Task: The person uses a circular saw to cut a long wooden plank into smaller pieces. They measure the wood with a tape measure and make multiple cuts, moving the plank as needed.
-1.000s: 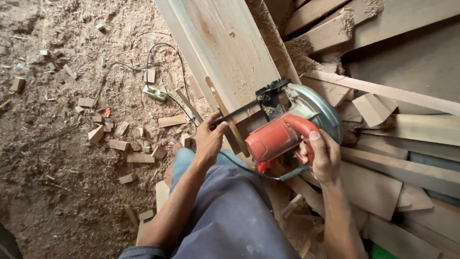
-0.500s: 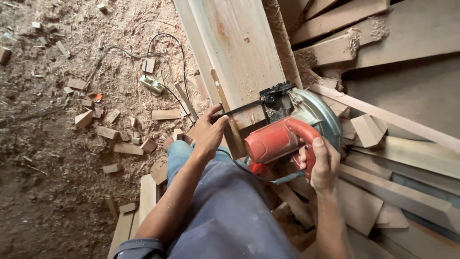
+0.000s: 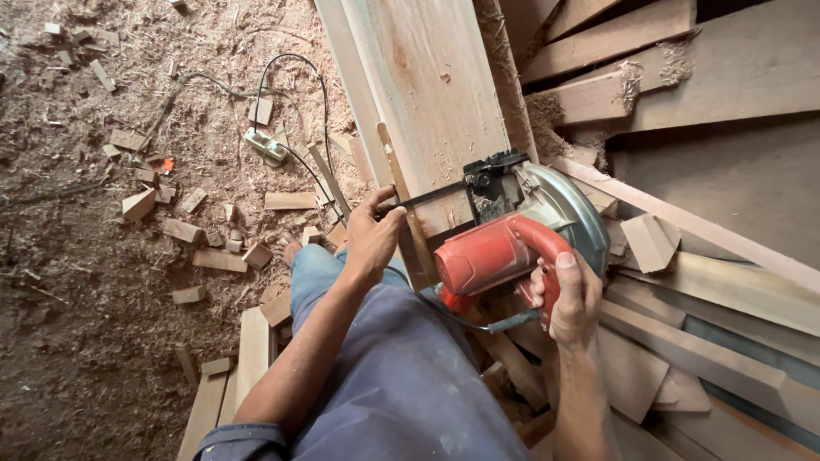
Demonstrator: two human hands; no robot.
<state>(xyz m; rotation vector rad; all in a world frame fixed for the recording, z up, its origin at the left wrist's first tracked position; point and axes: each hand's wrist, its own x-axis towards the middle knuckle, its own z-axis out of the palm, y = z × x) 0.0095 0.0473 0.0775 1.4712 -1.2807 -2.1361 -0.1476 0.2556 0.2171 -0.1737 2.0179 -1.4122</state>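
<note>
A red circular saw (image 3: 504,248) with a round metal blade guard sits on the near end of a long wooden plank (image 3: 427,94). My right hand (image 3: 568,294) grips the saw's red handle. My left hand (image 3: 371,239) rests at the plank's near left edge, its fingers pinching the thin black guide bar (image 3: 427,198) that sticks out of the saw's base. My knee in blue trousers (image 3: 384,358) is just below both hands. The blade itself is hidden under the guard.
A saw cord (image 3: 295,111) runs to a white socket block (image 3: 266,147) on the sawdust floor at left, among several wood offcuts (image 3: 192,230). Stacked planks and scrap boards (image 3: 683,85) fill the right side. A bare foot (image 3: 289,249) shows beside the knee.
The view has shifted slightly; the saw and both hands sit a little lower and to the right on the plank. My grip on the handle and guide bar is unchanged.
</note>
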